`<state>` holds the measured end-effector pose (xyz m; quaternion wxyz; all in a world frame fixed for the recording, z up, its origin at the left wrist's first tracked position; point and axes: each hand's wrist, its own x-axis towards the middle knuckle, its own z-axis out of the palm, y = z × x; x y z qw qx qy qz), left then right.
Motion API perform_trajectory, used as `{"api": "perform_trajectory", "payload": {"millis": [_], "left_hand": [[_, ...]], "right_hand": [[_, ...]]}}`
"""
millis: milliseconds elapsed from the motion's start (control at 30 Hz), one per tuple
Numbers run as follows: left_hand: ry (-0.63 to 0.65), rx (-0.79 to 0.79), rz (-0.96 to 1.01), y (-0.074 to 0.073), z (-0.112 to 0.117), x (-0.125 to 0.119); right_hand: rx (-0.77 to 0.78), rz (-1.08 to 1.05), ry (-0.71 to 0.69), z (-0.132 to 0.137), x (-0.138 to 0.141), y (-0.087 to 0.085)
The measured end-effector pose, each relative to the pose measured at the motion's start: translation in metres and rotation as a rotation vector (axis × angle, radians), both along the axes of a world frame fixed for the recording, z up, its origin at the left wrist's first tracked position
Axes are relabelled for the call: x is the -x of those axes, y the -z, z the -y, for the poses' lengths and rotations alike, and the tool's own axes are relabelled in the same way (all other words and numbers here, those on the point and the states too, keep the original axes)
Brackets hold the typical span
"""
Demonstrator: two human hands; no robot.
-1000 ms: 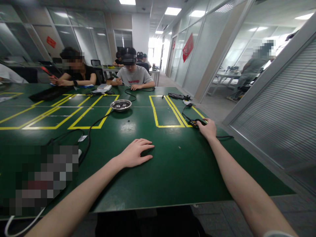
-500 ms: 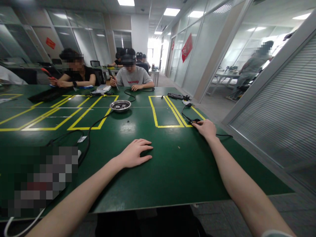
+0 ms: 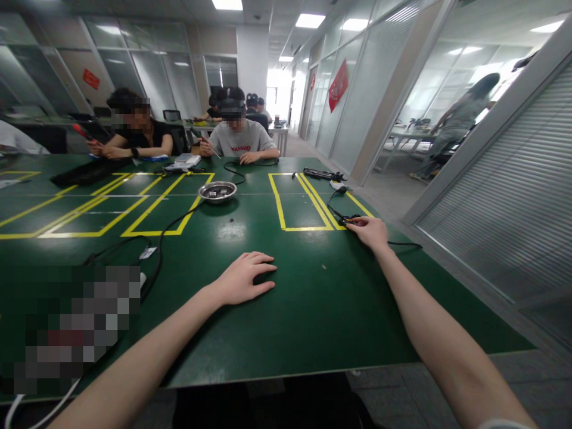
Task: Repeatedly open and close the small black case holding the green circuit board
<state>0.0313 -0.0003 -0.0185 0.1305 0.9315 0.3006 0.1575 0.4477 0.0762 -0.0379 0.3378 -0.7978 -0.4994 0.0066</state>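
My left hand lies palm down on the green table, fingers spread, holding nothing. Further out on the right, my right hand has its thumb and fingers closed on a small bundle of dark cable with a few coloured bits, by the corner of a yellow tape outline. The fingers partly hide this bundle. A black cable runs from it up to a black plug-like end, and another black cable trails out to the right behind the wrist.
A metal bowl with small metal parts stands mid-table. A black folded tripod-like item lies far right. Yellow tape outlines mark the tabletop. A blurred-out object and cables lie at left. Across the table, two people handle tools.
My right hand has shifted slightly left, and the dark cable bundle shows a little further left too. My left hand stays put. Across the table, a person's hand has tilted its tool.
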Motion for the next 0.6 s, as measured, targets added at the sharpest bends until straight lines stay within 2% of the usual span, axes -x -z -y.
{"api": "perform_trajectory", "payload": {"millis": [233,467,600], "left_hand": [[0.003,-0.005,0.014,-0.0012,0.0007,-0.0003],[0.005,-0.001,0.009,-0.0006,0.0004,-0.0003],[0.002,0.001,0.008,0.0000,0.0000,-0.0006]], "right_hand": [[-0.057,-0.033,-0.019,-0.0024,-0.0023,0.0041],[-0.179,0.141,-0.001,-0.0004,-0.0085,0.0050],[-0.132,0.211,0.007,-0.0001,-0.0074,0.0086]]}}
